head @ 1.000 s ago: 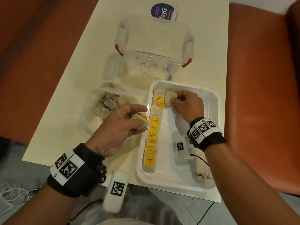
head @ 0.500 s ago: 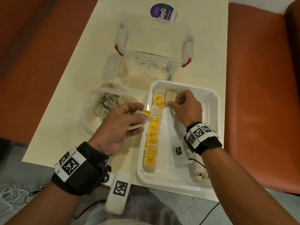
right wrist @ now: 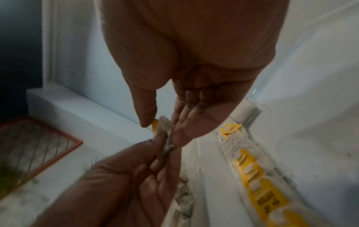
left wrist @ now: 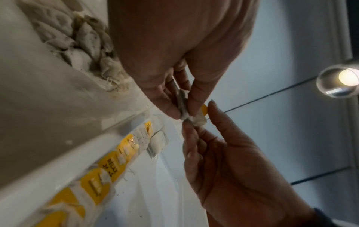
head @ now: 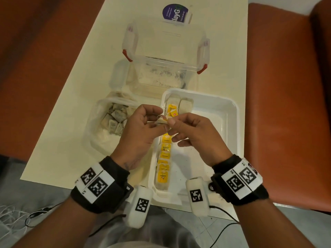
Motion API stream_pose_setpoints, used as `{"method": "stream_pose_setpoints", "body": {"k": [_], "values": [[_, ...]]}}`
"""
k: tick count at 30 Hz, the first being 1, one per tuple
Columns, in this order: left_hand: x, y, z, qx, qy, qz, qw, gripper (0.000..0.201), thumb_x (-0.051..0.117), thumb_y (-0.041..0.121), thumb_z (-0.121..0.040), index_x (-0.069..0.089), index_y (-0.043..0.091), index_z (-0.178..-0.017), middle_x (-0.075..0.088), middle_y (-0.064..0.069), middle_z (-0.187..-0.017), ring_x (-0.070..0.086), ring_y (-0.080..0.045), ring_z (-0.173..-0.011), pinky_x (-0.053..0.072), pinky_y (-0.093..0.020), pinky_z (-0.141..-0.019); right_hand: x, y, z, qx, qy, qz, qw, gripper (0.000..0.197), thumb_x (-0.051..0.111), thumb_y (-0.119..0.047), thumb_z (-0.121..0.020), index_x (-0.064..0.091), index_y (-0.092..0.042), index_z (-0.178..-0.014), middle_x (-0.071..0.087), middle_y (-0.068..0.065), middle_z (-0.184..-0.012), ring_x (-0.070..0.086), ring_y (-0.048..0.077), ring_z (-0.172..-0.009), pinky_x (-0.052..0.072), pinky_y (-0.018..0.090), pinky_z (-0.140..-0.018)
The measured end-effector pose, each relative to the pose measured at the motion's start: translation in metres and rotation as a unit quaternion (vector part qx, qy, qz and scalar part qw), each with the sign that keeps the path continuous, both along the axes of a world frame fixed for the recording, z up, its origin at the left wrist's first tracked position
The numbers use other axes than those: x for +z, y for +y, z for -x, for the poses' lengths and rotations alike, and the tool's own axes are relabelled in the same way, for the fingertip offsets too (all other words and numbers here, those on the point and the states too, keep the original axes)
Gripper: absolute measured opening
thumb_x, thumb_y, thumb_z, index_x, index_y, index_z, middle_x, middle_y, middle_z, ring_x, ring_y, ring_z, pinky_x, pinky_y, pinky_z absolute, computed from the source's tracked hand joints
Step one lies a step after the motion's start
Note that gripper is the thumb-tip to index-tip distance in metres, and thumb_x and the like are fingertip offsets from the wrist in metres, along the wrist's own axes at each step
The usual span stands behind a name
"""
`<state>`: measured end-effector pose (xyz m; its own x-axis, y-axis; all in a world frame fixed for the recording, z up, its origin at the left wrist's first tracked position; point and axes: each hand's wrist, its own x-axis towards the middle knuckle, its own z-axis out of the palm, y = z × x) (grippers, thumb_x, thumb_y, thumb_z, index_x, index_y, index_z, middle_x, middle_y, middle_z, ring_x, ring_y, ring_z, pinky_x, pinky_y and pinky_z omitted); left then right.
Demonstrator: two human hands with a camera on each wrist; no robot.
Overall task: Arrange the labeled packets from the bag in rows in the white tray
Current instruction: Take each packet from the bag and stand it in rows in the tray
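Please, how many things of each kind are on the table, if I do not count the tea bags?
White tray: 1
Clear plastic bag: 1
Clear lidded box with red clips: 1
Purple-labelled item: 1
Total: 4

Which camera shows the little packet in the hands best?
The left wrist view: the packet shows sharp, pinched between the left hand and right hand. The right wrist view shows it blurred; in the head view fingers mostly hide it.

left hand [head: 138, 129]: pinch grip | right hand [head: 193, 133]: pinch grip, fingertips meeting
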<state>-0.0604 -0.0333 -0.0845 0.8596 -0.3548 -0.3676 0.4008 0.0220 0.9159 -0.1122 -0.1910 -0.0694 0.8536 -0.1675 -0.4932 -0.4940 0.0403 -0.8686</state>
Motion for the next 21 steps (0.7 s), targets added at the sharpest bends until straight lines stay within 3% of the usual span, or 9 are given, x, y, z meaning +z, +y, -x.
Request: {"method": "stream_pose_setpoints", "body": {"k": [3,6,9,11,15,21], "values": [[0.000,-0.002,0.002,-0.012,-0.036,-0.018,0.999,0.046,0.084,0.012,-0.069,0.060,0.019,-0.107,0.069,-0.001,-0.098,0.069,-0.009,-0.082,0.056,-0.023,-0.079,-0.001,-0.006,0.002,-0.017,0.002,-0.024,1.000,0.023,0.076,-0.025,-0.086,0.071,-0.012,-0.104,0.076,0.007,-0.089,0.071,0.014,-0.075,0.055,0.024,-0.065],[-0.003,-0.001,0.002,-0.030,-0.058,-0.052,0.996,0.045,0.080,0.000,-0.078,0.060,0.023,-0.110,0.072,-0.004,-0.104,0.070,-0.012,-0.085,0.057,-0.029,-0.081,-0.003,-0.009,0.004,-0.006,-0.003,0.020,1.000,0.030,0.078,-0.019,-0.085,0.069,-0.017,-0.113,0.074,0.006,-0.094,0.070,0.010,-0.079,0.055,0.028,-0.069],[-0.006,0.000,0.001,-0.050,-0.068,-0.072,0.994,0.048,0.078,0.000,-0.079,0.059,0.028,-0.113,0.073,-0.002,-0.105,0.068,-0.010,-0.084,0.056,-0.030,-0.079,-0.005,-0.010,0.005,-0.001,-0.010,0.034,0.999,0.033,0.079,-0.015,-0.084,0.069,-0.020,-0.115,0.073,0.011,-0.100,0.069,0.011,-0.081,0.054,0.028,-0.069],[-0.007,0.000,0.000,-0.054,-0.071,-0.071,0.993,0.051,0.077,-0.001,-0.079,0.058,0.029,-0.115,0.071,-0.002,-0.108,0.068,-0.011,-0.087,0.055,-0.029,-0.077,-0.005,-0.011,0.006,0.004,0.000,0.032,0.999,0.034,0.080,-0.016,-0.083,0.069,-0.019,-0.116,0.074,0.011,-0.093,0.068,0.009,-0.077,0.052,0.024,-0.065],[-0.005,-0.001,0.000,-0.053,-0.081,-0.064,0.993,0.053,0.079,0.004,-0.079,0.056,0.029,-0.119,0.070,-0.001,-0.112,0.070,-0.015,-0.093,0.055,-0.027,-0.076,-0.007,-0.013,0.007,0.014,0.018,0.025,0.999,0.026,0.081,-0.020,-0.082,0.074,-0.019,-0.106,0.067,-0.005,-0.073,0.060,0.007,-0.065,0.047,0.022,-0.060],[-0.006,-0.002,-0.001,-0.061,-0.084,-0.110,0.988,0.059,0.085,0.018,-0.077,0.053,0.034,-0.124,0.071,0.004,-0.107,0.072,-0.013,-0.085,0.059,-0.037,-0.077,-0.011,-0.013,0.006,0.001,-0.017,0.044,0.999,0.009,0.079,-0.017,-0.083,0.070,-0.020,-0.083,0.071,-0.007,-0.080,0.063,0.008,-0.076,0.048,0.024,-0.063]]}}
